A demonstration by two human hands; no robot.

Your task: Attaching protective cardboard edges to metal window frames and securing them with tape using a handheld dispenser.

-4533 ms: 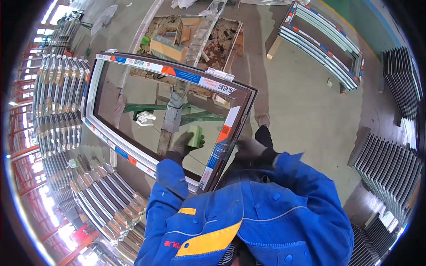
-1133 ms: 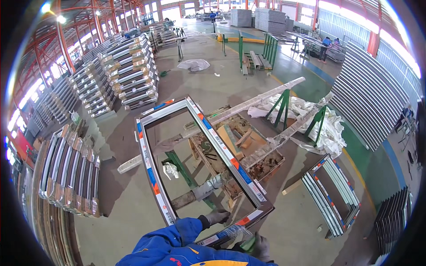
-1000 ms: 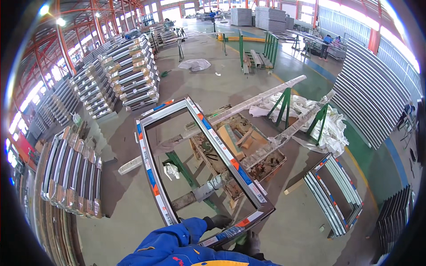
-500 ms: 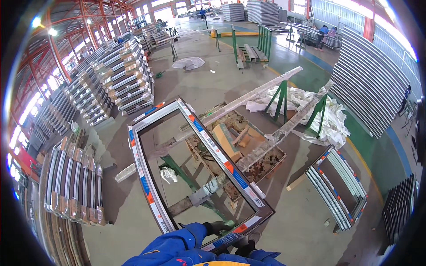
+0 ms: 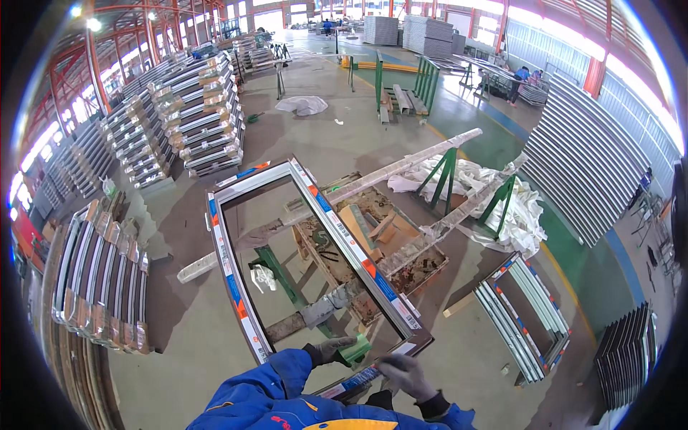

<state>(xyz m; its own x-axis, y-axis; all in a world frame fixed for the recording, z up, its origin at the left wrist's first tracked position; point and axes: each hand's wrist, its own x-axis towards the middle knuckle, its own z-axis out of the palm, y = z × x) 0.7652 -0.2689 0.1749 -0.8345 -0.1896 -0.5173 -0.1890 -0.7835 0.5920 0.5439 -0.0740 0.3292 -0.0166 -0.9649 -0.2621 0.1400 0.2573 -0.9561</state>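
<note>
A large rectangular window frame (image 5: 231,269), dark-edged with a light face and blue, orange and white film strips, lies across two wrapped beams in front of me. My left hand (image 5: 331,350), in a dark grey glove, is closed around a small green object (image 5: 355,349) inside the near end of the frame; its exact kind is unclear. My right hand (image 5: 407,375), in a grey glove, is over the frame's near rail beside the right corner. Its fingers are bent together, and whatever is between them is hidden.
A shallow crate (image 5: 423,269) with cardboard scraps stands below the beams (image 5: 401,168). White sheeting (image 5: 527,215) lies by green trestles (image 5: 446,172). Wrapped profile stacks (image 5: 100,287) stand at left, smaller frames (image 5: 523,315) at right. People (image 5: 519,77) are far off.
My right hand has risen from beyond the near rail to over its right part. My left hand has shifted slightly left and up, and the green object shows more fully.
</note>
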